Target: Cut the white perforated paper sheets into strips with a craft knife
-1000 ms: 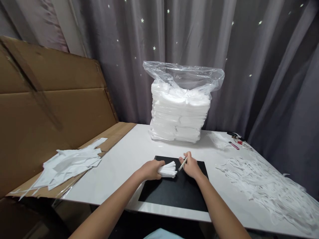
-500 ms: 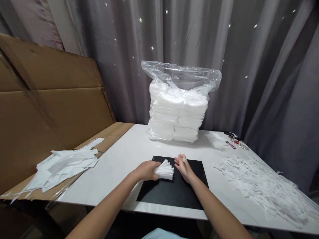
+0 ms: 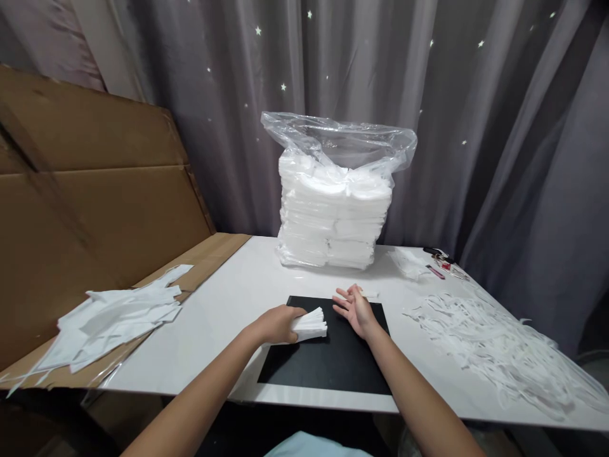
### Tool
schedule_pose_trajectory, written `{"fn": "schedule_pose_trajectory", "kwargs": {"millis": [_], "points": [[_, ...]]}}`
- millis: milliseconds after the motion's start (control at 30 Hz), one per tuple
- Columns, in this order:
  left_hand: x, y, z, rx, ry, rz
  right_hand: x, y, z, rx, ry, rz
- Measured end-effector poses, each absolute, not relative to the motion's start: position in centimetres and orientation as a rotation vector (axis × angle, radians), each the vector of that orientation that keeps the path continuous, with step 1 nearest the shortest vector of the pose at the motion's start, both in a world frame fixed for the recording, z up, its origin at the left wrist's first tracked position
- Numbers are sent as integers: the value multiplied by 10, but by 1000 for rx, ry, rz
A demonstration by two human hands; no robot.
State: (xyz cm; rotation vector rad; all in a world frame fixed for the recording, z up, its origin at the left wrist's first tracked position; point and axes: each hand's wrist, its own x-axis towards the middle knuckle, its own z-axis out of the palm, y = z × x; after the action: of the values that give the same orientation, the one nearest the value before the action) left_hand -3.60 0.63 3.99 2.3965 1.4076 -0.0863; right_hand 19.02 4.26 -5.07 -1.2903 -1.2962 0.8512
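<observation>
My left hand (image 3: 276, 324) is closed around a fanned bundle of thin white strips (image 3: 311, 324), held over the left edge of a black mat (image 3: 333, 362) on the white table (image 3: 228, 317). My right hand (image 3: 354, 308) hovers over the mat's far edge, palm up and fingers spread, holding nothing. A single small white strip (image 3: 368, 294) lies on the table just beyond its fingertips.
A clear plastic bag of stacked white pieces (image 3: 333, 209) stands at the table's back. Loose white straps (image 3: 495, 349) cover the right side. Flat white pieces (image 3: 114, 317) lie on cardboard (image 3: 95, 190) at left. Small tools (image 3: 440, 260) sit at back right. Grey curtain behind.
My right hand held one strip pinched, then let it go; the strip now lies on the table past the mat and the hand has opened. The left hand's fan has closed slightly.
</observation>
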Motion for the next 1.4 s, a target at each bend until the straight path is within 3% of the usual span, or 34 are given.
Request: {"fn": "schedule_pose_trajectory", "kwargs": {"millis": [300, 567, 700, 1067, 1400], "points": [[-31, 2, 34, 2319, 1434, 201, 188, 47, -55, -1411, -1368, 844], [-56, 33, 60, 1923, 1555, 941, 198, 45, -47, -1563, -1572, 701], [-58, 35, 66, 1776, 1545, 1141, 195, 39, -47, -1627, -1768, 612], [-24, 0, 82, 1678, 1383, 970, 208, 34, -40, -2038, -1747, 523], [-10, 7, 78, 1445, 1165, 928, 204, 33, -31, -1742, -1667, 639]]}}
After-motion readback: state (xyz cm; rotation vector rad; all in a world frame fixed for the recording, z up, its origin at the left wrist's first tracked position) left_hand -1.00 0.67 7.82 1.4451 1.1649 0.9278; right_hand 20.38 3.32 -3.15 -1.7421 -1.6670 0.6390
